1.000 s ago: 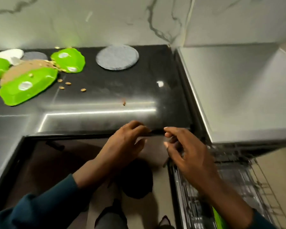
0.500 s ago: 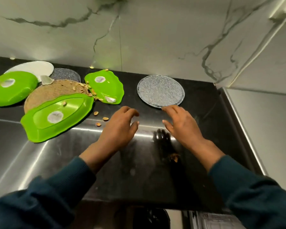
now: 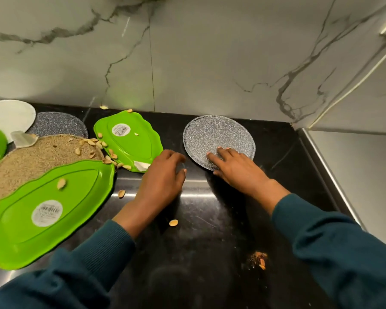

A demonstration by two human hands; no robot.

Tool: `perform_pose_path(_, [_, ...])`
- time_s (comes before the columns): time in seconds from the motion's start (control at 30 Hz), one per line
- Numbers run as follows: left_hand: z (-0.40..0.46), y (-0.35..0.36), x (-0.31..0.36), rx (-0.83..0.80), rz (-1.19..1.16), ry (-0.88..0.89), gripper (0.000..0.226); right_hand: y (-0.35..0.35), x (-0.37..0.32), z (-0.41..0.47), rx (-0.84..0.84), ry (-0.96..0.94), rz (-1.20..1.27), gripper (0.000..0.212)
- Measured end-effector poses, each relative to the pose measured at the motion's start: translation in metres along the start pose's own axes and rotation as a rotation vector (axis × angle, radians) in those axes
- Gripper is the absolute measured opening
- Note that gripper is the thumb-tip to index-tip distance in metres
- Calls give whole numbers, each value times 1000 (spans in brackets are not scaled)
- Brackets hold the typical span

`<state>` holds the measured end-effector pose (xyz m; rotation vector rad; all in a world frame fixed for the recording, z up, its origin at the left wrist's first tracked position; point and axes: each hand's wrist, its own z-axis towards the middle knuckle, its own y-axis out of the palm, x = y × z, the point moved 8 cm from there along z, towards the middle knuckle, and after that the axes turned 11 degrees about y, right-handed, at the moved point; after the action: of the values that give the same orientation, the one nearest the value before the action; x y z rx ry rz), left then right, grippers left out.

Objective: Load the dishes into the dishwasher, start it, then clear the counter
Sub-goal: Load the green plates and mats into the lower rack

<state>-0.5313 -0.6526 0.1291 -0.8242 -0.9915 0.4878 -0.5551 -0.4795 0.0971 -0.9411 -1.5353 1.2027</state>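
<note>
Head view: right hand (image 3: 236, 168) fingers (image 3: 221, 152) lie flat and straight on the near edge of the glittery grey round plate (image 3: 218, 139), gripping nothing. Just left of that plate, the left hand (image 3: 163, 175) seems loosely curled and empty, though its fingertips are hidden. Flat on the black desk (image 3: 210, 230), the plate gives no edge; sliding it could sweep nut shells (image 3: 120, 194) left of it, or it may slip.

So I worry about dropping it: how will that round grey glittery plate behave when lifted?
The grey plate lies flat on the glossy counter, so it probably slides before lifting. It looks thin and stiff, likely light. The right hand rests fingers on top, gripping nothing yet.
</note>
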Motion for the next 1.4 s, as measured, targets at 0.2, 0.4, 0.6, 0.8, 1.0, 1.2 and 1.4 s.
perform_pose_path(0.2, [5, -5, -17, 13, 4, 2, 25, -16, -14, 10, 136, 70, -276, 54])
perform_pose_path(0.4, [7, 0, -4, -15, 1, 58, 25, -65, 31, 21, 308, 323, 130, 44])
perform_pose_path(0.6, [8, 11, 29, -39, 3, 108, 25, -106, 80, -39, 538, 527, 638, 30])
perform_pose_path(0.8, [-16, 36, 91, -64, -2, 172, 25, -121, 100, -142, 576, 594, 897, 28])
perform_pose_path(1.0, [-55, 61, 166, -53, 17, 277, 23, -106, 122, -267, 542, 728, 1048, 31])
perform_pose_path(1.2, [-147, 95, 269, 7, 54, 315, 23, -85, 137, -430, 620, 867, 1171, 32])
perform_pose_path(1.4, [-243, 153, 369, -83, 21, 411, 33, -61, 146, -596, 687, 1050, 1264, 33])
